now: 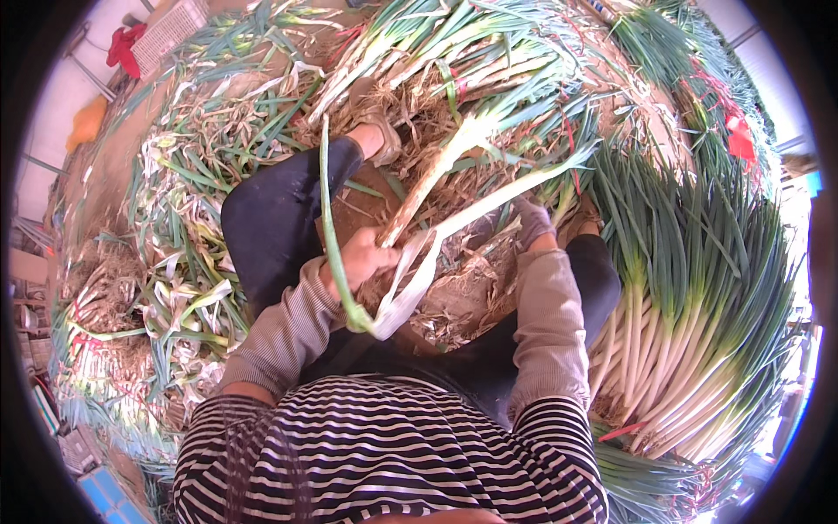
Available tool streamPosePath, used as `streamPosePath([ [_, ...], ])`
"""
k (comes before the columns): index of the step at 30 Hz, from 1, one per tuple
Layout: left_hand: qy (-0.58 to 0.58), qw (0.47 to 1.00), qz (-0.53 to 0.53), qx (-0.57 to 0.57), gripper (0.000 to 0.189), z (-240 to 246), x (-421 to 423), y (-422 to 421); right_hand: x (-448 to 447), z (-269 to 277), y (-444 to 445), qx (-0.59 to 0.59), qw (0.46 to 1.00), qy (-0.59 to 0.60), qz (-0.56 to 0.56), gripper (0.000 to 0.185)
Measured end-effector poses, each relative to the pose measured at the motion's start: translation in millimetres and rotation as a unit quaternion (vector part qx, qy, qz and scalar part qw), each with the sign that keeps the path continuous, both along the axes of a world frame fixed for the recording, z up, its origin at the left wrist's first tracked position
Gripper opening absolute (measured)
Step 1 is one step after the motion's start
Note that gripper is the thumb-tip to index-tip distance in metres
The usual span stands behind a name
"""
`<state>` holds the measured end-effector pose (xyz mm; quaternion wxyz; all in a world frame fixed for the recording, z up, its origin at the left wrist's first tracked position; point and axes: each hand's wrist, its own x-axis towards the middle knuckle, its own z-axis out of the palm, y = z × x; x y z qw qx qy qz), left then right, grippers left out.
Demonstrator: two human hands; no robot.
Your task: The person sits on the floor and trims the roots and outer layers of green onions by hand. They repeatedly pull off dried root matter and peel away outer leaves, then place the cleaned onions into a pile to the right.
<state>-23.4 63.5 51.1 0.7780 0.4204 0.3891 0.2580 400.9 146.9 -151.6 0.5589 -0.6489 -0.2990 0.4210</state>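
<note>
My left hand [366, 259], bare below a ribbed sleeve, grips the root end of a Welsh onion [435, 170]. Its shank is brown and unpeeled, and its leaves point up and right. A long, loose white-and-green sheath leaf [412, 288] hangs in a bent loop over my left wrist, one strip rising to the left. The leaf's other end [504, 196] reaches toward the upper right, passing near my right hand [533, 223]. That hand wears a greyish glove; its fingertips are partly hidden, so I cannot tell whether it holds anything.
Trimmed sheaths and leaves [190, 262] litter the ground on my left. Unpeeled onions [419, 59] lie ahead, near my shoe [380, 131]. A large pile of cleaned onions [674, 314] lies on my right. A plastic crate [169, 36] stands far left.
</note>
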Motion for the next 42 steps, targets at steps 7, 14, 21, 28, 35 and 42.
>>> streamPosePath([
  [7, -0.026, 0.997, -0.049, -0.048, 0.026, -1, -27, -9, -70, 91, 24, 0.01, 1.0, 0.023, -0.017, 0.052],
  [14, -0.027, 0.997, -0.024, 0.073, 0.036, -37, -8, 8, -219, 142, -108, 0.184, 0.582, -0.426, 0.668, 0.029],
  [21, 0.418, 0.76, -0.134, 0.48, 0.03, -38, 7, -10, -111, 183, -26, -0.041, 0.984, 0.076, 0.158, 0.032],
  [28, 0.457, 0.77, -0.134, 0.424, 0.037, -45, 10, -2, -179, 152, -10, -0.167, 0.501, -0.671, 0.52, 0.02],
  [35, 0.306, 0.816, 0.001, 0.49, 0.031, -26, 17, -9, -121, 163, -13, -0.164, 0.955, 0.204, 0.14, 0.06],
  [42, 0.033, 0.98, -0.033, 0.193, 0.026, -30, 14, -29, -122, 96, 22, -0.011, 0.914, 0.393, -0.099, 0.029],
])
